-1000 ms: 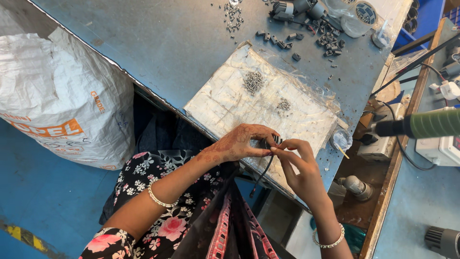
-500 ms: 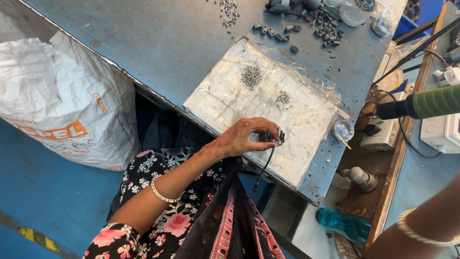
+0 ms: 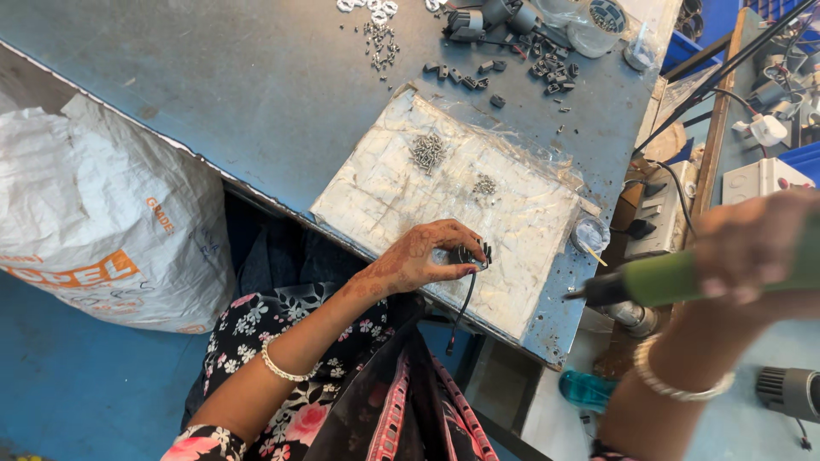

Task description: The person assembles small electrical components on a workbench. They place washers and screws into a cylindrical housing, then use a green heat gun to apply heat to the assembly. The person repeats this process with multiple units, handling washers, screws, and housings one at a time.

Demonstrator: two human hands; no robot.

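1. Left hand (image 3: 423,260): your fingers pinch a small black part (image 3: 476,254) with a black wire (image 3: 461,307) hanging from it, held over the near edge of the white pad (image 3: 410,188) on the metal table (image 3: 213,85).
2. Right hand (image 3: 752,248): you grip a green power screwdriver (image 3: 675,277), blurred, at the right, well apart from the part.
3. Screw piles (image 3: 427,152): on the pad, far of your left hand.
4. Step, as judged: fastening the part. The next move calls for the driver tip to meet it squarely.

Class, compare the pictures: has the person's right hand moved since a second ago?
Yes. The right hand left the small black part by the pale board and swung right, off the table, gripping the green tool.
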